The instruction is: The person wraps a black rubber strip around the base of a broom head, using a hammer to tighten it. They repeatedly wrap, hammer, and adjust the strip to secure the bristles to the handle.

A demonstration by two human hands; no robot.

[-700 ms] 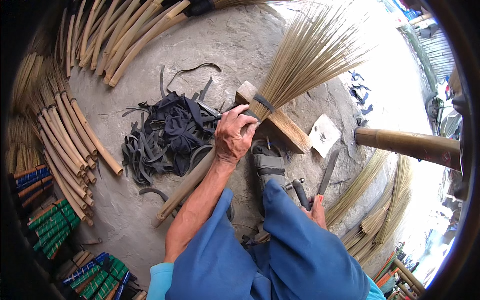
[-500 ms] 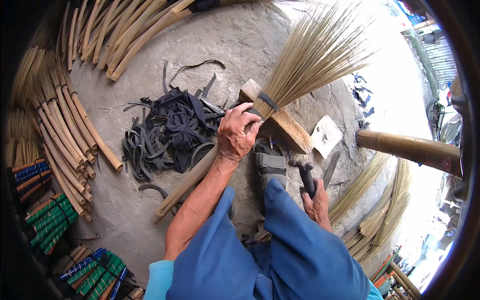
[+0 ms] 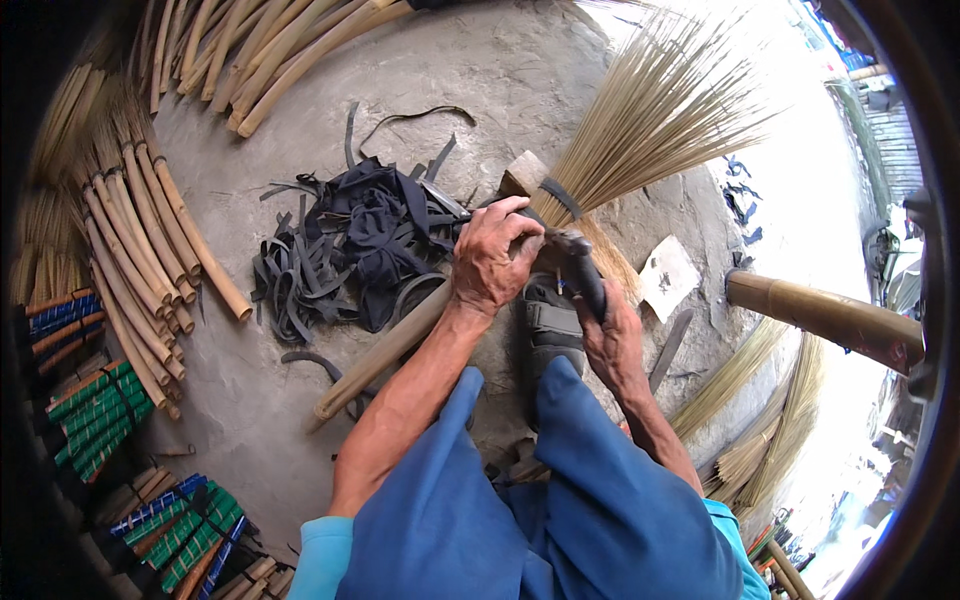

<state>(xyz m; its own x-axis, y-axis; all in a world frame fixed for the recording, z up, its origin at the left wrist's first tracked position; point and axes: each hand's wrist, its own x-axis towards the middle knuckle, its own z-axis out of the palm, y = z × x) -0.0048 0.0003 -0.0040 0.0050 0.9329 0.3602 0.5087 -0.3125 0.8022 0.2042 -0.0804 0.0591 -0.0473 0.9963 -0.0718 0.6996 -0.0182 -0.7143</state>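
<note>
A broom of stiff straw point(image 3: 655, 110) lies slantwise, its bamboo handle point(image 3: 385, 350) pointing down toward my left knee. Closed around the neck of the broom is my left hand point(image 3: 490, 255), just below a dark strap point(image 3: 561, 198) tied about the straw. My right hand point(image 3: 613, 340) grips a hammer point(image 3: 588, 280) by its dark handle. The hammer's head is beside my left fingertips at the broom neck; whether it touches a nail there is hidden. Beneath the neck sits a wooden block point(image 3: 612, 258).
Dark rubber and cloth strips point(image 3: 365, 220) lie left of the broom. Bamboo-handled brooms point(image 3: 165, 235) line the left side, above green-and-blue wrapped handles point(image 3: 195, 535). To the right are a white sheet point(image 3: 668, 278), a flat blade point(image 3: 670, 350), a bamboo pole point(image 3: 825, 318) and straw bundles point(image 3: 770, 440).
The hammer in my right hand has risen up and left, from beside my knee to the broom neck. My left hand keeps its grip there. The whole view has shifted slightly.
</note>
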